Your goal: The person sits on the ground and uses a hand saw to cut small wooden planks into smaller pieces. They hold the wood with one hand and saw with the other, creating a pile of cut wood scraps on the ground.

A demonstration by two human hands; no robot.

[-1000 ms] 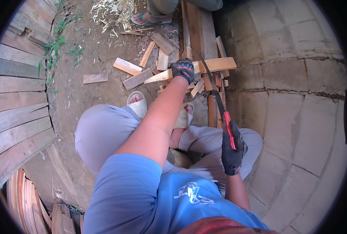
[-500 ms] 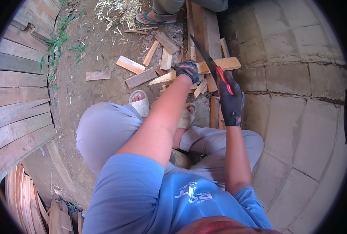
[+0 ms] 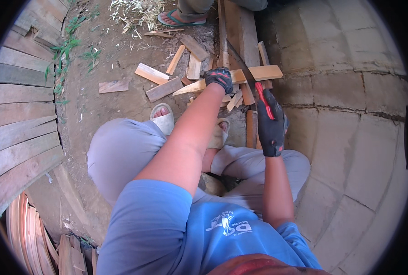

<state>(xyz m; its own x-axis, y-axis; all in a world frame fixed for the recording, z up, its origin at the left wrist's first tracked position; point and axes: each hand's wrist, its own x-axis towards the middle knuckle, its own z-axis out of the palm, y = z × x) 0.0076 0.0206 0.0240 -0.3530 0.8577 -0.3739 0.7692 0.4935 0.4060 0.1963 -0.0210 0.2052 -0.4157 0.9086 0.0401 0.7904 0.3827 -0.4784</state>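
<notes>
I squat on bare dirt in grey trousers and pale sandals. My left hand, in a black glove, presses down on a light wooden slat that lies across long planks. My right hand, also gloved in black, grips the red and black handle of a hand saw. The dark blade runs up and away from the handle and crosses the slat just right of my left hand.
Several short offcuts lie scattered on the dirt left of the slat. A stone block wall rises on the right. Weathered boards line the left side. Another person's sandalled foot stands at the top.
My right hand drove the saw forward along the cut, then drew it part of the way back toward me. My left hand stayed on the slat.
</notes>
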